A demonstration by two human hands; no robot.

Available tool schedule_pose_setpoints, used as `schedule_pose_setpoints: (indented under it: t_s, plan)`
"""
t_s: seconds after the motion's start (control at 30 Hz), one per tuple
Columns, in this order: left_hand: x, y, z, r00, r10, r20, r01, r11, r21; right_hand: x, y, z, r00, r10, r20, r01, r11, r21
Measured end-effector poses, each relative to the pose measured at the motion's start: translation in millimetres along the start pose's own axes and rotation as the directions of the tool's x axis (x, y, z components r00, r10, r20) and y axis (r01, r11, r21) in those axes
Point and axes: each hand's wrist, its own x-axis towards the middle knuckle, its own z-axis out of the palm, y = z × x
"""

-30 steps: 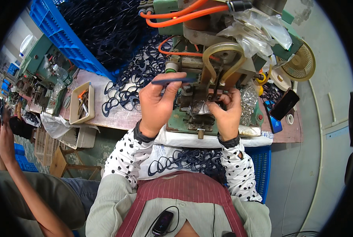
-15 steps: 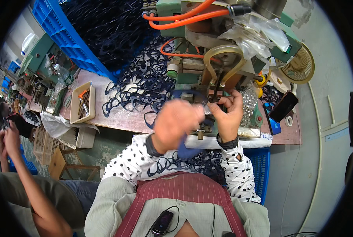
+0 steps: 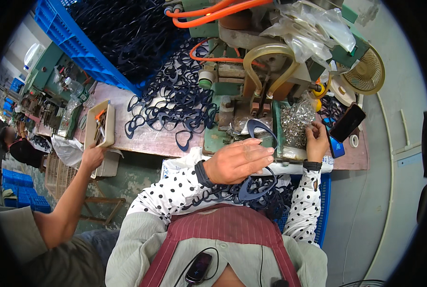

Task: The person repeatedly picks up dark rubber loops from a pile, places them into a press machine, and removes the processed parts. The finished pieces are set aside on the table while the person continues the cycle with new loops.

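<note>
My left hand [image 3: 240, 161] is closed on a dark blue, flat loop-shaped piece [image 3: 254, 195] in front of the press. The loop's upper part rises beyond the fingers toward the metal tooling [image 3: 260, 106]. My right hand [image 3: 316, 142] is at the right side of a tray of small shiny metal parts [image 3: 292, 128], its fingers bent together; whatever they pinch is too small to make out. More dark blue loops lie in my lap [image 3: 211, 195] and in a spread pile [image 3: 170, 103] on the table.
A blue crate [image 3: 87, 52] full of dark loops stands at the back left. Orange hoses [image 3: 213, 13] cross the green press. At right are a phone [image 3: 347, 121] and a fan [image 3: 366, 71]. A co-worker's hand [image 3: 95, 155] touches a tool box [image 3: 109, 125] at left.
My right hand has moved from the press tooling right to the metal parts. My left hand, blurred before, is lower and right with the loop. The co-worker's hand has reached the tool box.
</note>
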Motion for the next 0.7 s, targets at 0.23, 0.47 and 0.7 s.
schedule_pose_setpoints:
  t_s: [0.23, 0.47, 0.7]
  plan:
    - [-1.2, 2.5, 3.3, 0.999, -0.022, -0.029, 0.023, 0.999, 0.047, -21.8, -19.9, -11.9, 0.958, -0.142, 0.249, 0.265, 0.770, -0.580]
    - [-1.5, 5.4, 0.6, 1.000, -0.010, 0.012, 0.009, 0.996, 0.087, -9.5, -3.4, 13.3, 0.984, -0.055, 0.169, 0.107, 0.943, -0.316]
    - [-42.3, -36.6, -39.1, 0.922, -0.190, -0.337, 0.321, 0.863, 0.390, -14.7, 3.9, 15.4, 0.997, -0.057, -0.044, 0.054, 0.996, -0.064]
